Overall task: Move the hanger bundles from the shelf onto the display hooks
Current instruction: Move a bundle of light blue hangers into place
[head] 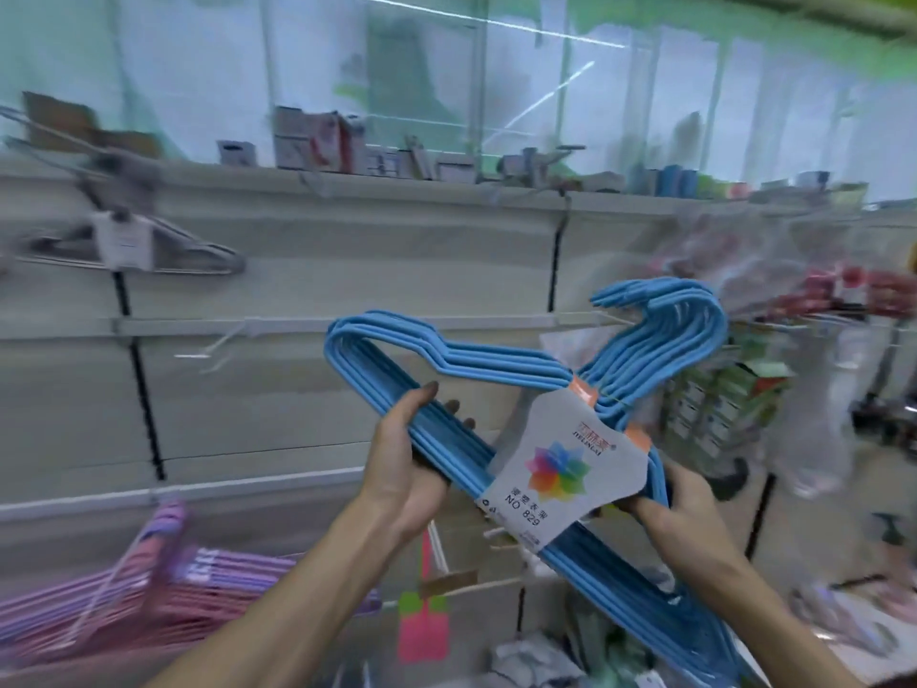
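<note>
A bundle of blue hangers [476, 362] with a white card label [560, 474] is held up in front of the shelf wall, tilted, with its hooks pointing up to the right. My left hand [407, 459] grips the bundle's left shoulder. My right hand [680, 504] grips the bundle just right of the label. A bare white display hook [223, 340] juts from the rail behind the bundle, to its left. Another thin hook [605, 317] shows near the hanger hooks.
A grey hanger bundle [149, 250] hangs on a hook at the upper left. Pink and purple hanger bundles [163, 588] lie at the lower left. Boxes line the top shelf [347, 176]. Red packaged goods [853, 290] hang to the right. Pink fly swatters [424, 628] hang below.
</note>
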